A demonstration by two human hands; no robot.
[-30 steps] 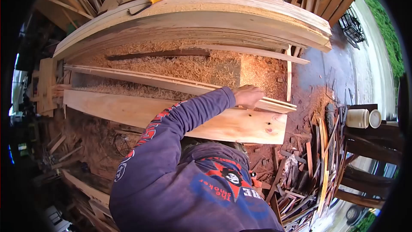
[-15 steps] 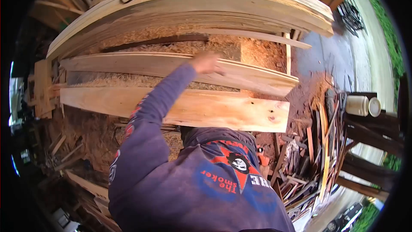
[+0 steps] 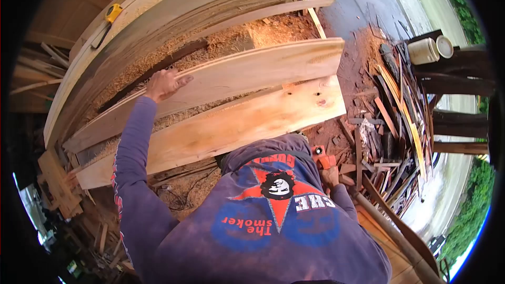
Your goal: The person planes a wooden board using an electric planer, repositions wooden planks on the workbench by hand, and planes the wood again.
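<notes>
The standing board [image 3: 252,71] runs across the middle of the view on its long edge, its right end higher in view than its left. At the left, a curving stack of timber [image 3: 142,29] carries a yellow and black tape measure [image 3: 112,12], any print on it too small to read. The left sleeve [image 3: 134,137] bears red and white lettering down its outer side, too slanted to make out. The left hand [image 3: 162,85] clasps the standing board by its top edge, left of the middle, fingers bent over the wood. Nearer the person, a flat board [image 3: 252,115] lies broad face up, with dark knots towards its right end. The purple shirt [image 3: 184,247] reads, upside down in view, "The smoker" in red and "CHE" in white, beside a red star with a black and white print; curved red letters near the hem are only partly legible. To the right, by the hip, the right hand [image 3: 330,176] is closed on an orange tool [image 3: 327,161], its fingers partly hidden. Beyond it spreads scrap wood [image 3: 389,118], with a pale bucket [image 3: 422,51] near its upper end.
</notes>
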